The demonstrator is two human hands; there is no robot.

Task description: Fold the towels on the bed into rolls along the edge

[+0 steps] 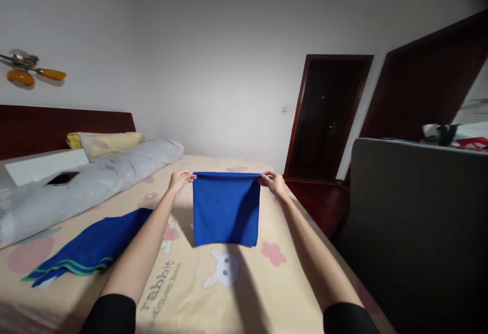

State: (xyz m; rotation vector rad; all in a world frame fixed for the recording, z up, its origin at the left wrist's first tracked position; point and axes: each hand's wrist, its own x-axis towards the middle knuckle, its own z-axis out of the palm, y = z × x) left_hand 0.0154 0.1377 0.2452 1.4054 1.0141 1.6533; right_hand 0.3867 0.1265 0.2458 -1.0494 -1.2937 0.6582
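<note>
A blue cloth hangs stretched between my two hands above the bed, its top edge pulled straight. My left hand pinches its upper left corner, and my right hand pinches the upper right one. Whether the cloth's lower edge touches the sheet I cannot tell. Left of my left forearm, more blue cloth with green edging lies in a loose pile, partly hidden by that arm.
Under everything spreads a cream bedsheet with rabbit and flower prints. A grey rolled quilt bearing a phone, a white box and a yellow pillow lie left. A grey panel stands right of the bed.
</note>
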